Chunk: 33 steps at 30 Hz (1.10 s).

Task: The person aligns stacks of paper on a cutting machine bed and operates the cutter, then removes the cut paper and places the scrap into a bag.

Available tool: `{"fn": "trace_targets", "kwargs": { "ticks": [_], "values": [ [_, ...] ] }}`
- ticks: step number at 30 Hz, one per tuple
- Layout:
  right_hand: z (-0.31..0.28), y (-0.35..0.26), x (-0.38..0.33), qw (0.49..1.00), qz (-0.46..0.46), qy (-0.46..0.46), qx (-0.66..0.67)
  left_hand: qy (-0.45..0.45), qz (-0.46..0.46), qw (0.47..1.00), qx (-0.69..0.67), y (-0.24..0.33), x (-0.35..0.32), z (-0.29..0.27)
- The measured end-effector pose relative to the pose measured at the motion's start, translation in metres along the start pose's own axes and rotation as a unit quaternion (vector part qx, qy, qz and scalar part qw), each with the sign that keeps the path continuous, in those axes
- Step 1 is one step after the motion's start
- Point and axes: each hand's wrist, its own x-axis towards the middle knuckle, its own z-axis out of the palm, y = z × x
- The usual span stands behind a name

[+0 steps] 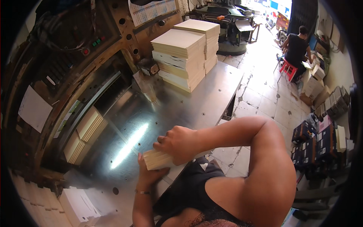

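Near the front edge of the metal table (pixel 193 113), a small block of cream paper (pixel 155 160) is held between my two hands. My left hand (pixel 146 173) grips its near left side, with the thumb up along the end. Over the top and far side curl the fingers of my right hand (pixel 180 143). The block's layered edges face left; its right part is hidden under my right hand. Beyond my hands, under the paper cutter (pixel 109 85), lie two cream paper stacks (pixel 90 123) side by side.
Tall paper piles (pixel 179 47) stand at the table's far end. White paper stacks (pixel 79 206) sit at the near left. A metal block (pixel 145 85) rests by the cutter. Dark boxes (pixel 315 145) line the right wall. Farther off, a person (pixel 297 49) sits on a red stool (pixel 288 70).
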Motion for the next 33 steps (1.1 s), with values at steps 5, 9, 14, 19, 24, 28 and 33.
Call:
{"fn": "trace_targets", "kwargs": {
  "ticks": [5, 9, 14, 19, 24, 28, 33],
  "values": [
    [0.002, -0.002, 0.0, 0.999, 0.031, -0.012, 0.001, -0.01, -0.015, 0.999, -0.03, -0.036, -0.003, 0.013],
    [-0.006, 0.004, 0.006, 0.999, 0.025, -0.026, 0.016, -0.03, -0.003, 0.999, -0.017, -0.046, 0.002, 0.009],
    [-0.006, 0.005, 0.008, 0.999, 0.028, -0.014, 0.01, -0.049, -0.018, 0.998, -0.029, -0.042, 0.009, 0.004],
    [-0.001, 0.004, 0.004, 0.997, 0.059, -0.016, 0.038, -0.07, -0.038, 0.996, -0.049, -0.048, 0.007, 0.005],
    [-0.008, 0.006, 0.005, 0.998, 0.045, -0.017, 0.03, -0.054, -0.04, 0.997, -0.041, -0.045, 0.011, 0.002],
    [-0.002, 0.01, 0.006, 0.998, 0.053, -0.005, 0.033, -0.068, -0.034, 0.997, -0.014, -0.057, 0.014, 0.006],
    [-0.004, 0.011, 0.01, 0.998, 0.045, -0.021, 0.03, -0.061, -0.033, 0.998, -0.006, -0.052, 0.012, 0.005]
  ]
}}
